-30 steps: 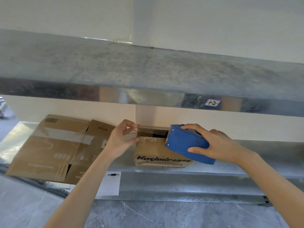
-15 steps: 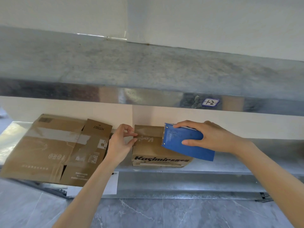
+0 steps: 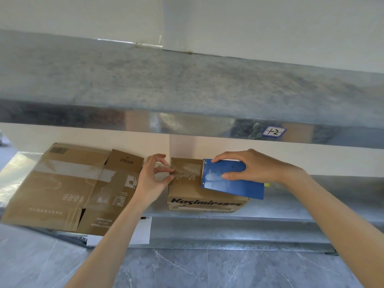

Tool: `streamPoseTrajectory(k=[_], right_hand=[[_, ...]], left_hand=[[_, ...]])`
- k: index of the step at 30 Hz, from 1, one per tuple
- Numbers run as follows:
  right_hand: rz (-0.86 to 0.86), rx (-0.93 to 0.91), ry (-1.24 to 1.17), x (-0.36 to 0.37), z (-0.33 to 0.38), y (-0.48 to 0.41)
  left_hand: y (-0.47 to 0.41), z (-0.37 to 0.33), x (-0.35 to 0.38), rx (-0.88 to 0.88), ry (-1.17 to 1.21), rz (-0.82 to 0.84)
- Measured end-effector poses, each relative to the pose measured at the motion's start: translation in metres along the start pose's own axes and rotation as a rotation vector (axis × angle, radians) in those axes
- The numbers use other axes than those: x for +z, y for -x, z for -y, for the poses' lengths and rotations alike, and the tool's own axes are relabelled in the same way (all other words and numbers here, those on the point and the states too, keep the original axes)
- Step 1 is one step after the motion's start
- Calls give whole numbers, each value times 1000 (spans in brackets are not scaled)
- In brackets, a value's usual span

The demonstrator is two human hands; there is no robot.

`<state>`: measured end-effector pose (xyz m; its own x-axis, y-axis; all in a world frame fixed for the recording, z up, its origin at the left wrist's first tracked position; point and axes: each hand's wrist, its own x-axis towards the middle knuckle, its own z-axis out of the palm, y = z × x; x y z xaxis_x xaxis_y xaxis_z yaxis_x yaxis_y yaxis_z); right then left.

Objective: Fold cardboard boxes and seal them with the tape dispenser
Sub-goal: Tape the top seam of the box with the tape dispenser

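Now the blue tape dispenser lies flatter on the small box than a second ago, when it was tipped up over a dark gap between the flaps. That gap is closed, and clear tape runs across the box top from the left edge to the dispenser's toothed end.

"Kasimir" is printed in black on the box's front. The flattened cardboard to its left carries "HT007" upside down. A sticker on the upper shelf's edge bears handwriting that looks like "1-2".

At the box's top left edge the left hand pinches the tape end between thumb and forefinger. The right hand grips the dispenser, fingers over its top, thumb on the near face. The box stands on the lower metal shelf.
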<state>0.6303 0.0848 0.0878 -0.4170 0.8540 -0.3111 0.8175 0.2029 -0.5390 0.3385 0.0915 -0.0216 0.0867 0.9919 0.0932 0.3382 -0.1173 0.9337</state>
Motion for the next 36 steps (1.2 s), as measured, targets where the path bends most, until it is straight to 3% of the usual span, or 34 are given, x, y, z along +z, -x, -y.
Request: streamPoseTrajectory(k=[9,20,26,36], right_hand=[[15,23,-1,-3,1,-7],[50,19,-5,-7,2,-17],[62,29,3,-8,3,-18],[76,40,-5,-8,5,-18]], left_hand=[[-1,5,-2,-46,-22,-21],[-1,-12,-9,-355,237,-101],[-1,-9,-9,-418,124,-84],[-3,8,-2,-382,-76,-118]])
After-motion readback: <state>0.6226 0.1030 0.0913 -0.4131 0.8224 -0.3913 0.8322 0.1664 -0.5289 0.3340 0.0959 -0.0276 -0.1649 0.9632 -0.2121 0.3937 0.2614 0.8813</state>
